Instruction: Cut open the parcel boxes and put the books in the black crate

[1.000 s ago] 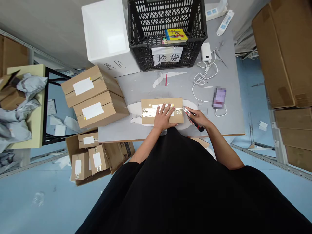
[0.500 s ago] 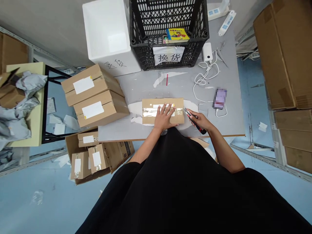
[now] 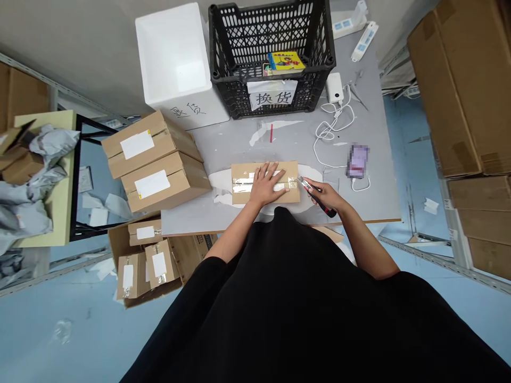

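Resting on the box [image 3: 241, 197], your left hand [image 3: 263, 189] is lying flat, its fingers spread wide across the taped seam and partly covering the white label. Your right hand [image 3: 328, 194] is gripping a knife [image 3: 324, 207], its handle slanting toward you and its blade pointing at the right end of the seam; whether the tip is touching the cardboard, you cannot tell from this height. The box is lying lengthwise across the table [image 3: 377, 205], near its front edge, with a white patch [image 3: 220, 178] showing around it. Two larger cartons [image 3: 190, 178] are standing side by side to the left, both bearing white labels. Behind them a white bin [image 3: 187, 109] is standing just beside a black crate [image 3: 235, 100], which is holding a yellow book [image 3: 286, 61]. To the right, a phone [image 3: 358, 160] is lying near a loosely coiled white cable [image 3: 325, 133]. Below the table's left corner, an open carton [image 3: 114, 242] is holding smaller labelled parcels [image 3: 138, 274].
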Demonstrator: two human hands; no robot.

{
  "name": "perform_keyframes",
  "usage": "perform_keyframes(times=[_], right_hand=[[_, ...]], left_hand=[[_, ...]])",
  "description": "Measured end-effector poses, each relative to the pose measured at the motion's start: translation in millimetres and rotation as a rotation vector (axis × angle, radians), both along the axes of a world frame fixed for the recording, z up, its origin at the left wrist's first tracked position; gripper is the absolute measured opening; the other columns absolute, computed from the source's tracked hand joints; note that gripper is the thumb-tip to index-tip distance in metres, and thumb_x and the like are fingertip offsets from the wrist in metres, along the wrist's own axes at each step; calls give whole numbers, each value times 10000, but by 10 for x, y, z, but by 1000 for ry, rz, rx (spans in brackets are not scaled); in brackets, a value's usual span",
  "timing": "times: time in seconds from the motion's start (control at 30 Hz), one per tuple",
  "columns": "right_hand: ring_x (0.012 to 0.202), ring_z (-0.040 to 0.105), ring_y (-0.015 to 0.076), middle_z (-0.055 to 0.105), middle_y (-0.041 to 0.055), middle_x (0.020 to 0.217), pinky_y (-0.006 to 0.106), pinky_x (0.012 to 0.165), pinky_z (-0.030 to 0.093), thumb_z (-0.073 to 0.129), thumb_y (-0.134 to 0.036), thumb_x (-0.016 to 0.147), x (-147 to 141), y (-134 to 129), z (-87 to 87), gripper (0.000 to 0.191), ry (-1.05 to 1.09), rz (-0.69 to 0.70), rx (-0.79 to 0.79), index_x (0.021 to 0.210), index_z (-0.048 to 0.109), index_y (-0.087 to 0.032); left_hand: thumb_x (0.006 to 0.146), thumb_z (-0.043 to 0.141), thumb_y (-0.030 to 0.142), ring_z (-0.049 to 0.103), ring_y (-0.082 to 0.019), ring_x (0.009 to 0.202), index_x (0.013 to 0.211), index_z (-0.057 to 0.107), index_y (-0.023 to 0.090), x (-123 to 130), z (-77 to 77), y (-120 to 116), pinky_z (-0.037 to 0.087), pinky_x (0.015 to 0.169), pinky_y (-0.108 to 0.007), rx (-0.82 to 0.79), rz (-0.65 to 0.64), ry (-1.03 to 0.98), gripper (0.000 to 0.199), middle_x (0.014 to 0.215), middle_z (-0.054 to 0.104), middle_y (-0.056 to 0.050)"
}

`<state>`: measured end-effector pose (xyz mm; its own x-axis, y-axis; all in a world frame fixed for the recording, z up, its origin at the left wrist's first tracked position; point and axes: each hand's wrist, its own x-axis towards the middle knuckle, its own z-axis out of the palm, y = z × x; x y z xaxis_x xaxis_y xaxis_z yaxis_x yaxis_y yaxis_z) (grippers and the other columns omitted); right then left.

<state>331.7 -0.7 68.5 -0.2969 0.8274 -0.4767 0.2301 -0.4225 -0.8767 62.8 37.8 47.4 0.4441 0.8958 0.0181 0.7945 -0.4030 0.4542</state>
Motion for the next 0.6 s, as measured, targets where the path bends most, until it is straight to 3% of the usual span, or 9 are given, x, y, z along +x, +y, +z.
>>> perform_keyframes(times=[0.2,0.6], right_hand=[[553,482,93,519,-39,692,232,523,435,622,-455,901,15,-41,-22,664,17,-5,-15,1508,498,-216],[585,499,107,537,-25,738,255,540,481,604,-512,912,9,-335,-163,708,45,4,-47,1552,425,-266]], left_hand=[[876,537,699,150,-366,1558,1489,482,386,48,17,-14,-120,1202,-671,-38,47,4,690,1656,301,-12],[868,551,686,113,-359,1566,1494,469,406,57,74,-6,-107,1194,-683,-81,69,24,690,1657,294,1]])
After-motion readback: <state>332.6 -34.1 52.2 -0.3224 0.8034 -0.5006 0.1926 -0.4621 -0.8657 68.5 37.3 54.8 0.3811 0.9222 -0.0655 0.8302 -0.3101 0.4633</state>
